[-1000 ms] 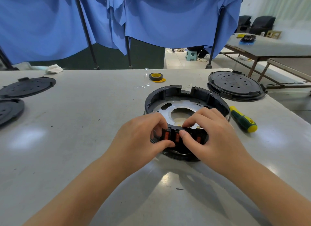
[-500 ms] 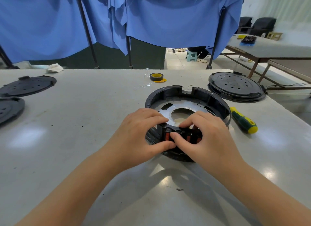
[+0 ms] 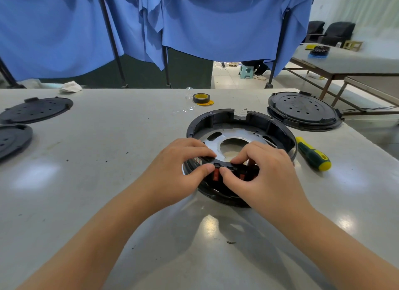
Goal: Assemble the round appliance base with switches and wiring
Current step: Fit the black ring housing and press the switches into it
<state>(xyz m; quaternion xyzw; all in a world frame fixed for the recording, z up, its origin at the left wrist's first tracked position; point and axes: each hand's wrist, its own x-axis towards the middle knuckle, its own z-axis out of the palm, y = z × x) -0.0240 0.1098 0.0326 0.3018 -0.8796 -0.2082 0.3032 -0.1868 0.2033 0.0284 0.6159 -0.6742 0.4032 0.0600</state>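
The round black appliance base (image 3: 218,118) lies on the grey table, open side up, with a silver metal plate (image 3: 235,134) inside it. At its near rim sits a black switch block with red rockers (image 3: 216,174). My left hand (image 3: 179,171) pinches the left end of that block, thumb on its front face and fingers curled over its top. From the right, my right hand (image 3: 265,177) grips the same block, its thumb against the front beside the left thumb. Most of the block is hidden by my fingers.
A green and yellow screwdriver (image 3: 313,153) lies right of the base. Behind it sits a black round cover (image 3: 302,110). A roll of tape (image 3: 201,98) lies at the back, with clear plastic scraps beside it. Two black round covers (image 3: 36,109) sit at the far left.
Both hands have shifted slightly left along the near rim, and the two thumbs have come together on the front of the switch block. The base has stayed in place.
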